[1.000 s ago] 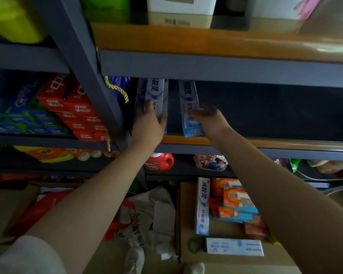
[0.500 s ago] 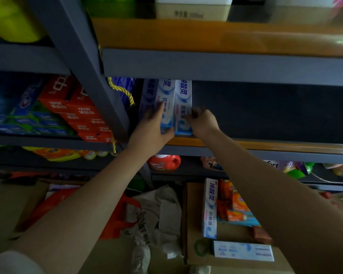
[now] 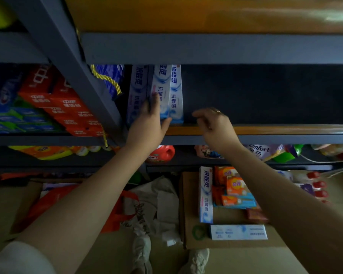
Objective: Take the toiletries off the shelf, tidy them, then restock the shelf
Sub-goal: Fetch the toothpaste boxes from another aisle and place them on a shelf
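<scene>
Now my left hand point(image 3: 149, 123) presses flat fingers on the upright toothpaste boxes point(image 3: 167, 93). My right hand point(image 3: 214, 125), loosely curled and empty, hovers just right of them; the floor carton's boxes point(image 3: 205, 194) lie below it.

Your left hand point(image 3: 149, 125) hides the lower toothpaste boxes point(image 3: 160, 91) — their tops vanish behind the shelf beam point(image 3: 246, 48) above.
</scene>
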`<move>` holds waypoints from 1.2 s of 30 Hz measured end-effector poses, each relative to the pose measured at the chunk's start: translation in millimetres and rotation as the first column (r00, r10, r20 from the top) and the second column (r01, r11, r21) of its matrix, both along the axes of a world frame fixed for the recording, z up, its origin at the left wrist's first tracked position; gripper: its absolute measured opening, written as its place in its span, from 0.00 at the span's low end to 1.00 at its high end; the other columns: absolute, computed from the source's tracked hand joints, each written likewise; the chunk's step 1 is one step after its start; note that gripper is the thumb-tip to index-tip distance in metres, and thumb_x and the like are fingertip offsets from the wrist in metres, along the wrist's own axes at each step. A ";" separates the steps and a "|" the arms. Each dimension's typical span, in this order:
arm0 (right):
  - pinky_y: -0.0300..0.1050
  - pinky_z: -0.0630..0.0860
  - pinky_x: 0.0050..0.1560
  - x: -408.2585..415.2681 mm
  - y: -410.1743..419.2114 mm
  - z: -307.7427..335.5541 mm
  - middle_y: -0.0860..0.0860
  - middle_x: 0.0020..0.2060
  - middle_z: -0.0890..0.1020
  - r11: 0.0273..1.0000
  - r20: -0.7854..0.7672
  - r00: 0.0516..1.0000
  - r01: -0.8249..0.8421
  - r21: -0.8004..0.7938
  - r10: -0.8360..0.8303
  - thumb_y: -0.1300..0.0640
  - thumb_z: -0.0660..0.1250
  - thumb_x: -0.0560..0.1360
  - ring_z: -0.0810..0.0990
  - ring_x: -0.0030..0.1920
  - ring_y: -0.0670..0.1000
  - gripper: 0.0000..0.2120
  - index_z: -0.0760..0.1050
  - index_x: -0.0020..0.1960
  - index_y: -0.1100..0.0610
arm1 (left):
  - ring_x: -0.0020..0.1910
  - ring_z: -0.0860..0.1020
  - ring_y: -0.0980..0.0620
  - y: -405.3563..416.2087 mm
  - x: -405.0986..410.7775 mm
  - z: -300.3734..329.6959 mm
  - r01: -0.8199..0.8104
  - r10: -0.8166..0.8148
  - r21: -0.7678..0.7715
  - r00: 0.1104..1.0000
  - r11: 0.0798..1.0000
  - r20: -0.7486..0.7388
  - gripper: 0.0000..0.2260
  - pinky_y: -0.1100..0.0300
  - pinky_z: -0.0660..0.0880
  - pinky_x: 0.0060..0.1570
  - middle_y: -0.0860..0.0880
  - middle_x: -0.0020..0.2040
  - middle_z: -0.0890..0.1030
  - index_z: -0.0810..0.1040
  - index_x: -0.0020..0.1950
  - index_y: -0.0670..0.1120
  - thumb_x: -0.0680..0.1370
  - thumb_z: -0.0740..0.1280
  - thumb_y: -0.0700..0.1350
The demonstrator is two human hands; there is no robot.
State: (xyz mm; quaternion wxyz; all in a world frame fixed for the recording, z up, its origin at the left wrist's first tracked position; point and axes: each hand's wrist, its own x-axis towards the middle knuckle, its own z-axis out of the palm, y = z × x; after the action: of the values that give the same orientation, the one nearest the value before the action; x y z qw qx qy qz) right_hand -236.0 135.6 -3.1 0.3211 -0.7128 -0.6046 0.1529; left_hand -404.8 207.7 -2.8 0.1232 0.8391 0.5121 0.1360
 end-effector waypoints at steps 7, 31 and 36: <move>0.47 0.69 0.45 2.2 -57.0 -28.2 0.60 0.47 0.78 0.972 0.006 0.974 0.224 0.076 -0.225 0.64 0.60 0.72 0.74 0.47 0.59 0.10 0.76 0.50 0.64 | 0.72 0.57 0.36 -33.8 -9.6 -9.1 0.139 -0.159 0.241 0.985 0.960 0.063 0.27 0.44 0.59 0.68 0.36 0.74 0.56 0.61 0.74 0.42 0.77 0.63 0.48; 0.49 0.58 0.68 67.5 -302.0 -285.7 0.52 0.67 0.68 0.708 0.268 0.959 0.125 -0.695 0.094 0.56 0.65 0.71 0.62 0.69 0.55 0.28 0.63 0.70 0.53 | 0.51 0.76 0.46 -211.4 88.7 -282.4 -0.216 0.212 -0.729 0.972 0.650 -0.100 0.30 0.58 0.71 0.41 0.46 0.55 0.76 0.66 0.62 0.43 0.68 0.74 0.53; 0.51 0.59 0.68 68.7 -299.8 -292.5 0.54 0.63 0.72 0.744 0.363 0.918 0.129 -0.656 0.161 0.58 0.60 0.74 0.67 0.66 0.57 0.24 0.64 0.70 0.54 | 0.36 0.73 0.55 -210.7 67.6 -275.3 -0.223 0.243 -0.728 0.967 0.649 -0.080 0.22 0.62 0.69 0.31 0.50 0.48 0.74 0.65 0.60 0.45 0.71 0.71 0.44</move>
State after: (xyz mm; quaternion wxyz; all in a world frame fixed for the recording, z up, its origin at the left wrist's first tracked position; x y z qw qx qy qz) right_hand -167.4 -164.2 -295.6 -0.0861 -0.7902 -0.5677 0.2142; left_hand -337.2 -3.0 -278.1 0.4354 0.6453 0.6253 -0.0548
